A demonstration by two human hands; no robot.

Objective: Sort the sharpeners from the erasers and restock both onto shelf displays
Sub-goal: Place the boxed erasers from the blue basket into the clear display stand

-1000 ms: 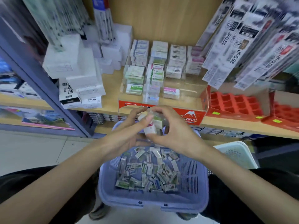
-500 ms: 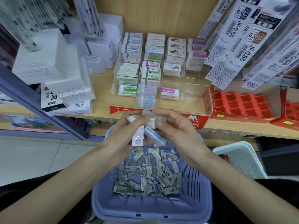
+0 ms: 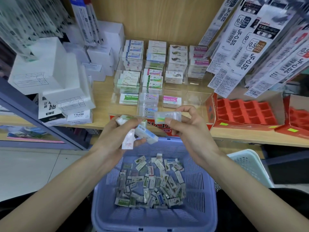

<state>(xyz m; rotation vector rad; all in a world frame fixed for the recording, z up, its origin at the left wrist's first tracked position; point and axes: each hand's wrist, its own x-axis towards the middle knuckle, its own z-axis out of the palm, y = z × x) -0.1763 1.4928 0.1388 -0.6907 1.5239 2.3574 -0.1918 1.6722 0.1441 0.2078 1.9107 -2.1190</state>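
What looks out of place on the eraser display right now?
The pink Hard Eraser in the front row of the clear display lies turned round, its print upside down, while the green Hard Eraser two slots left reads upright. The REFILL box at the shelf's left also shows upside-down print.

Shelf: here's the shelf (image 3: 234,136), a light wooden board running across.
Back panel (image 3: 167,17): plain wood behind.
Floor (image 3: 33,173): pale tiles, lower left.
Post (image 3: 33,111): blue-grey, slanting at left.
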